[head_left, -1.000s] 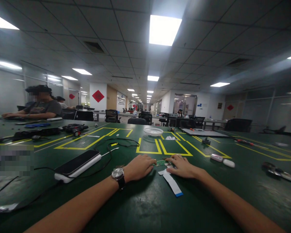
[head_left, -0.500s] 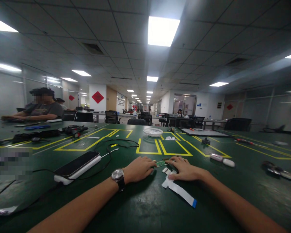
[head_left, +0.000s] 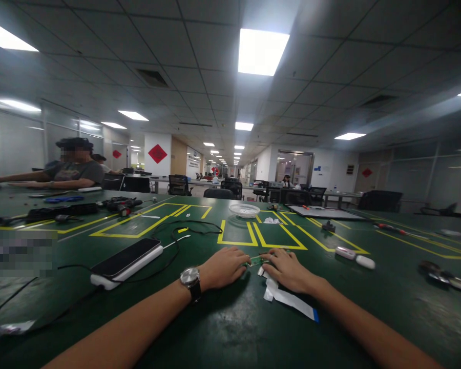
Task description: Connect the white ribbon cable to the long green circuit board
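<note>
A small green circuit board (head_left: 256, 260) lies low over the green table between my two hands. My left hand (head_left: 226, 266), with a watch on its wrist, has its fingers closed on the board's left end. At the board's right end, the fingers of my right hand (head_left: 286, 267) grip its edge, partly hiding it. Under and beside that right hand runs a flat white ribbon cable (head_left: 294, 300) with a blue tip, folded near the palm. Where the cable's upper end meets the board is hard to make out.
To the left, a phone (head_left: 126, 256) rests on a white power bank (head_left: 134, 269) with a black cable. Beyond my hands stands a white basket (head_left: 245, 210). An earbud case (head_left: 344, 252) lies right. Another person (head_left: 75, 164) sits far left.
My right thumb has moved up toward the board, and the ribbon cable has shifted slightly under that hand. The whole view has drifted a little. Both hands stay at the board.
</note>
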{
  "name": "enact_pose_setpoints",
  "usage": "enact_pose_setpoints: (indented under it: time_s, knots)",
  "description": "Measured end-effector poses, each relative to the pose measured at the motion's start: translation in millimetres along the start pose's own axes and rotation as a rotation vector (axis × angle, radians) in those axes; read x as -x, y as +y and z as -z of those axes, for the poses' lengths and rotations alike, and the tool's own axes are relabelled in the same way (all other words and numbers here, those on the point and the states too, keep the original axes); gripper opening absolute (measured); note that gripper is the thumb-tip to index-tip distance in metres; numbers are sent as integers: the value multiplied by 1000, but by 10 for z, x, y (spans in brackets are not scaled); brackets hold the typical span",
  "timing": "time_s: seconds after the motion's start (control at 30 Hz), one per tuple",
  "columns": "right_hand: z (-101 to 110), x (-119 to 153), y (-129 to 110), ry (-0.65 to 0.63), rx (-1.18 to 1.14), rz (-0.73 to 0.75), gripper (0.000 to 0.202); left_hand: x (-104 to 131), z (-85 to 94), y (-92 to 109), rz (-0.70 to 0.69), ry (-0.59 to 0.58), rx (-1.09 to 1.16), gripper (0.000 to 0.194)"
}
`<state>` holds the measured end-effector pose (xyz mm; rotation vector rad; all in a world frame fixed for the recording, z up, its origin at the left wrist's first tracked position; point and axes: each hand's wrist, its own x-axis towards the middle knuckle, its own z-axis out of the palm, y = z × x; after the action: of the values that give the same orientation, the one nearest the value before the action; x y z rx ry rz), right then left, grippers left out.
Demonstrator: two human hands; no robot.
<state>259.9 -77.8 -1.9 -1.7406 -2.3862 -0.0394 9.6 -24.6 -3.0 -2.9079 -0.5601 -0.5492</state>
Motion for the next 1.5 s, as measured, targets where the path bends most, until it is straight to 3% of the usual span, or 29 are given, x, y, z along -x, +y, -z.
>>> enact_pose_setpoints:
  time_s: [0.27,0.43,0.6,0.7,0.83,1.03,1.5]
  knots:
    - [22,31,-113,-52,-8,122,53,-6,46,38,18,-7,-7,22]
    - [117,56,-154,-121,-201,266,48,-11,31,26,7,32,23,23]
    - [166,62,-130,-106,-408,346,31,-8,33,22,15,21,46,23]
    - [181,53,-110,-37,-397,330,24,-1,12,16,13,-17,58,24]
    - [186,51,-68,96,-237,181,26,10,-41,4,-39,-72,111,29]
    - [101,50,-47,39,-187,101,22,19,-53,10,-51,-90,113,29]
    - [2,-11,-29,66,-166,52,17,8,-42,27,-73,-78,109,27]
